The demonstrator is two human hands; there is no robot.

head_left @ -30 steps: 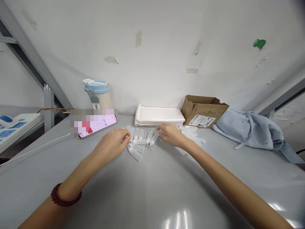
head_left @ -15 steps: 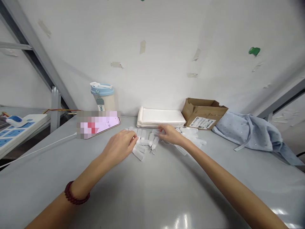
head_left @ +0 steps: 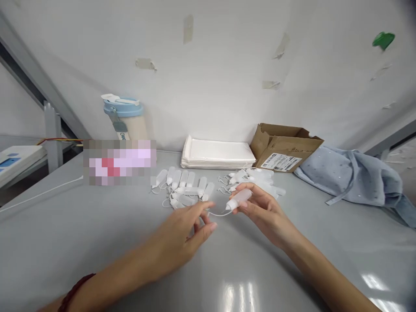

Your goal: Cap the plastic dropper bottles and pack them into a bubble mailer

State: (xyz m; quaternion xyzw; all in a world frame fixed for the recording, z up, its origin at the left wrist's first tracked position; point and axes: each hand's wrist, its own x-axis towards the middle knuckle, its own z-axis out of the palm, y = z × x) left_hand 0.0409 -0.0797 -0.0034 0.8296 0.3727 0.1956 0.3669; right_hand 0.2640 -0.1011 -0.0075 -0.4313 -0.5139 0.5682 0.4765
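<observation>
My right hand [head_left: 263, 212] holds a small translucent bottle [head_left: 240, 199] between thumb and fingers, its white cap pointing left and down. A thin white strap [head_left: 221, 214] curves from the cap toward my left hand [head_left: 190, 232]. The fingers of my left hand are apart, close to the strap's end; contact with it cannot be made out. Behind my left hand, several similar bottles [head_left: 190, 190] lie side by side on the grey table [head_left: 182, 290]. More bottles [head_left: 260, 175] are heaped behind my right hand.
A stack of white padded envelopes [head_left: 221, 151] lies near the wall, beside an open cardboard box [head_left: 286, 147]. Blue cloth [head_left: 357, 177] rests at the right. A blue-lidded cup [head_left: 126, 117], a partly blurred phone [head_left: 143, 160] and a power strip [head_left: 19, 156] are at the left.
My right hand has come nearer and now shows a bottle in its fingers. My left hand has moved right and nearer, away from the left bottles. The view has shifted.
</observation>
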